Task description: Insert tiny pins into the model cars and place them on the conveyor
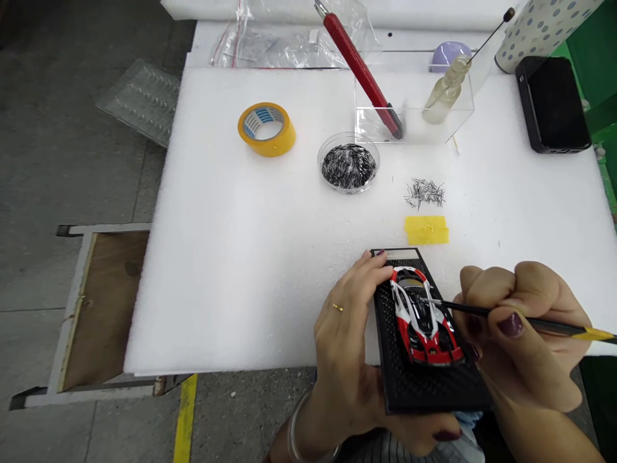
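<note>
Clasping the base (434, 395), the left hand (342, 328) supports the car (429, 347) over the near edge of the bench (231, 270). Its fingers lie close together along the base, left of the car, while a dark-nailed digit shows under the near end; this grip probably serves to steady the base and leave the car's top open to view and reach. The car sits on the base with its red end toward the person.

To the car's right, the right hand (525, 334) pinches the brush (463, 307) between thumb and fingers, the others curled beneath. Holding it low, near the metal, likely gives fine control. The tip is at the car's dark middle; whether it touches, I cannot tell. Nor can I tell whether the curled fingers rest on the base, which would brace the hand.

Just beyond the car lies the yellow patch (427, 229), then a pile of dark slivers (425, 193), perhaps set there for easy reach. Farther beyond, to the car's left, the dish (348, 191) gathers many more, its wall presumably stopping them scattering. The tape (277, 143) lies well left of the car; the knife (357, 58) leans on the clear box (414, 140) beyond it.
</note>
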Demonstrator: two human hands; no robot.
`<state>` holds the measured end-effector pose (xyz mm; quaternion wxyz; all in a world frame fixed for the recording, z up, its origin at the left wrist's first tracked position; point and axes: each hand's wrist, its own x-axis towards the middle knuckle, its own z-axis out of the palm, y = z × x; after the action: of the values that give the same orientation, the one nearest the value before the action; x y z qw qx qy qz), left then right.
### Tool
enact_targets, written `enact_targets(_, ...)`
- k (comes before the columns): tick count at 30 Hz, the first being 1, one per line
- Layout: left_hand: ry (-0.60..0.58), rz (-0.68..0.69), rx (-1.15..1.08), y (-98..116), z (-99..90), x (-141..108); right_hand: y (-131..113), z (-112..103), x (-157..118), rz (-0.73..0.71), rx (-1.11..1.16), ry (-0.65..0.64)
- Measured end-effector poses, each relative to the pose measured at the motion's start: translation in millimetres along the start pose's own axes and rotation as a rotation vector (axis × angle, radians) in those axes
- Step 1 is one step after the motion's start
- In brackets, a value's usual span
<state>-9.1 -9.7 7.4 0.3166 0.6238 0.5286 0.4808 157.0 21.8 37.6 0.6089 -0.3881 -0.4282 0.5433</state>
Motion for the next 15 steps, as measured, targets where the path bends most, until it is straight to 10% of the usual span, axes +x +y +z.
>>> enact_targets(15, 0.009, 0.015, -0.013, -3.4, 1.2, 1.5, 2.9, -0.9, -1.0, -0.046, 0.031, -0.023)
